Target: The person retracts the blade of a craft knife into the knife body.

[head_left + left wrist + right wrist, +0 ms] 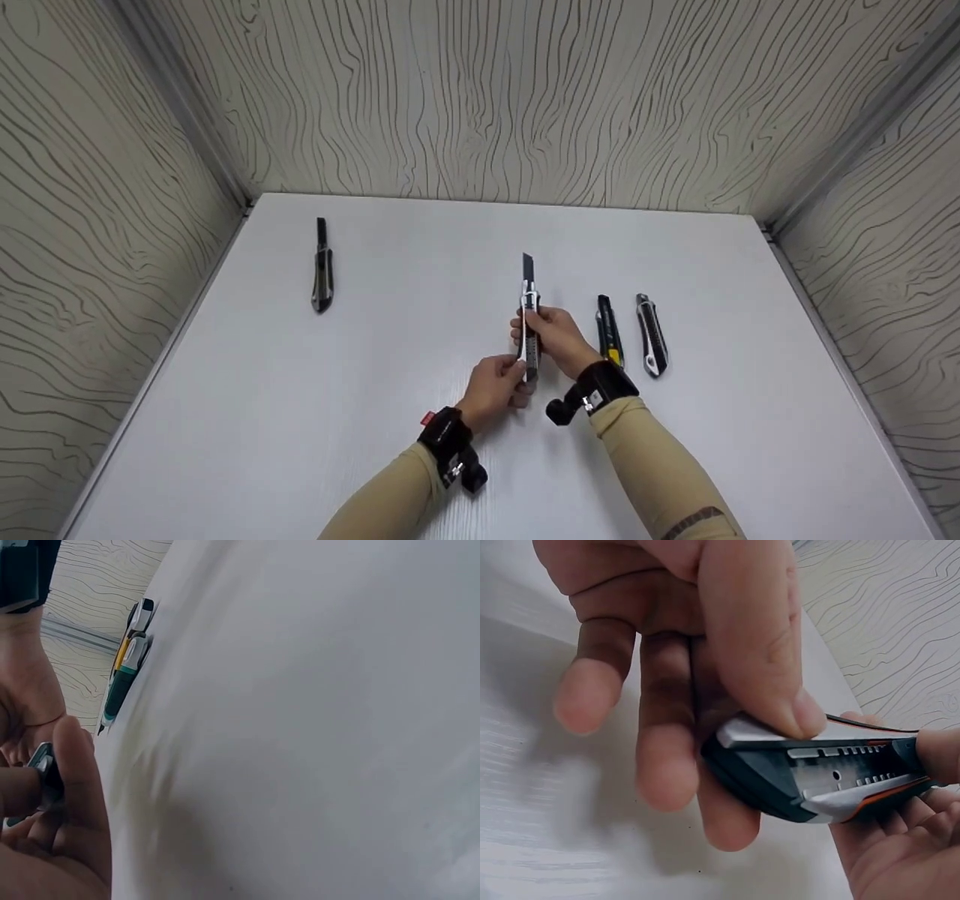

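Observation:
Both hands hold a box cutter [530, 346] with a silver and black handle above the white table, its blade [528, 268] extended and aimed toward the back wall. My right hand [564, 339] grips the handle's middle, thumb on the slider area. Lower down, my left hand [491, 388] pinches the butt end between thumb and fingers. Close up in the right wrist view, the box cutter [832, 780] shows a slotted metal track with orange trim; its blade lies out of that view. Fingers mostly hide the box cutter [45, 765] in the left wrist view.
A box cutter with a dark handle and yellow end [615, 352] lies just right of my right wrist. Beside it is a silver and dark one [652, 341]. Another box cutter [322, 277] lies far left, blade out. Wood-patterned walls [480, 97] enclose the table [390, 450].

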`<state>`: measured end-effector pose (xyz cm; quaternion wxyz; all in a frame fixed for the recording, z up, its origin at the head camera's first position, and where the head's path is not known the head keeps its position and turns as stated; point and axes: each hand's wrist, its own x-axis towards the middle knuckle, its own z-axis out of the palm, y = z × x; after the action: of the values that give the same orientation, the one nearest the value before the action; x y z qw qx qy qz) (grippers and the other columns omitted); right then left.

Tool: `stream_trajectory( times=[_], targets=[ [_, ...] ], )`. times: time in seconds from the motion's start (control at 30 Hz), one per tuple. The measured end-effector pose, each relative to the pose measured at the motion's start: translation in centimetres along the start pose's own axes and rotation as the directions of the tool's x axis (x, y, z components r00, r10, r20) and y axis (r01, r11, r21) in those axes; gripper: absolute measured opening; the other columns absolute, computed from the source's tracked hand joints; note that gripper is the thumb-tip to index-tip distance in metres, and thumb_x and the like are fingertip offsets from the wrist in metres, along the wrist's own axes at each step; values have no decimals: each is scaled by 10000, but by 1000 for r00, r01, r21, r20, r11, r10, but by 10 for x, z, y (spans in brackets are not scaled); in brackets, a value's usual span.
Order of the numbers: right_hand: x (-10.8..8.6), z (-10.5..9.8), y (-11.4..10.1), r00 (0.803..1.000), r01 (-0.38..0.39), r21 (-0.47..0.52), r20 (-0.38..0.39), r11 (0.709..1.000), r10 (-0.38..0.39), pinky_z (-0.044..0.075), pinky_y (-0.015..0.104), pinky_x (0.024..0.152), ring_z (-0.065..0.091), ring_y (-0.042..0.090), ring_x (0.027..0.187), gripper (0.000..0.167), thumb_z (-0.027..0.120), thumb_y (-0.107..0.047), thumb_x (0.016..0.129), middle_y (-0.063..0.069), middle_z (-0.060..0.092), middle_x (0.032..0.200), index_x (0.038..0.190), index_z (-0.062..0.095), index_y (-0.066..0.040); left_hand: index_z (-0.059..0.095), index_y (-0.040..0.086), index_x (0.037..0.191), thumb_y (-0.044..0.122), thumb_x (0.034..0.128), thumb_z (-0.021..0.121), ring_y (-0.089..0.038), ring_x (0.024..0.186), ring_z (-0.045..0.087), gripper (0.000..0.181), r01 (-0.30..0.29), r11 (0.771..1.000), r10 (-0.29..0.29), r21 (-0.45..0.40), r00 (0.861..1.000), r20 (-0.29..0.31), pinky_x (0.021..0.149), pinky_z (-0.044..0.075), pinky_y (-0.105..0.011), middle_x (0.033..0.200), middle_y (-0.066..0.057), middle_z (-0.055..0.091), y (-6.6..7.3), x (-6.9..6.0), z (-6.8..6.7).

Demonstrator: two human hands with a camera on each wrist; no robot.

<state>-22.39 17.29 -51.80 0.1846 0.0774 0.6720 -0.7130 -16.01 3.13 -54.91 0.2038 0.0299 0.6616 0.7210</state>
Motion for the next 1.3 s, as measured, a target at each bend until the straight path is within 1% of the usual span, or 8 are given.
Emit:
stream_trajectory(
  times=[0.17,0.27,0.4,0.47,0.6,0.7,1.03,1.3],
  targets=[
    [0,1,-1,1000,1,-10,-13,1000,-1,579,290,831,656,139,869,373,448,-161,1040,121,650,1036,1292,476,113,601,-86,999,85,1006,466,-119,626,591,218,-2,1000,2,17,1000,2,554,544,-231,754,-73,612,0,1,-2],
    [0,3,-2,1000,4,-23,-18,1000,-4,577,285,837,658,139,877,374,448,-152,1039,127,650,1055,1302,473,112,600,-85,992,90,1007,465,-119,617,585,222,-8,1000,8,24,1000,2,549,540,-232,750,-71,612,1,1,-2],
    [0,3,-2,1000,10,-40,-8,999,-10,572,282,845,656,139,885,374,441,-134,1039,141,646,1082,1317,457,116,601,-79,995,102,1007,471,-124,632,593,223,2,1000,-2,15,1000,0,557,547,-241,766,-82,623,1,1,-3],
    [0,4,-2,1000,11,-46,-4,999,-11,570,277,844,655,136,884,376,438,-132,1039,150,643,1095,1321,451,116,604,-73,1003,108,1007,476,-130,648,605,222,14,1000,-14,12,1000,-5,570,560,-255,792,-104,644,2,2,-4],
    [1,4,-1,1000,12,-52,-1,999,-12,568,271,845,657,132,884,367,439,-106,1035,201,626,1161,1327,441,117,614,-56,1031,128,1009,479,-140,673,638,229,25,999,-24,43,1000,-16,597,586,-286,886,-170,703,3,1,-5],
    [2,4,-1,1000,8,-56,-1,998,-8,567,264,847,657,128,887,368,437,-91,1033,239,600,1217,1338,431,114,621,-49,1039,141,1009,481,-143,676,645,238,25,998,-24,62,999,-24,593,586,-292,929,-201,716,3,1,-5],
    [0,5,-4,1000,9,-53,-3,999,-10,565,260,850,653,125,897,386,438,-85,1031,267,574,1262,1361,414,114,628,-42,1041,156,1015,488,-143,691,652,244,20,998,-17,65,999,-38,601,596,-305,940,-220,712,4,1,-6],
    [0,3,-2,1000,22,-46,4,999,-21,567,256,850,658,123,889,378,445,-62,1022,266,583,1248,1352,417,121,623,-65,1039,137,1017,474,-140,677,636,252,34,998,-32,50,999,-32,598,591,-306,931,-227,704,2,5,-4]
  ],
)
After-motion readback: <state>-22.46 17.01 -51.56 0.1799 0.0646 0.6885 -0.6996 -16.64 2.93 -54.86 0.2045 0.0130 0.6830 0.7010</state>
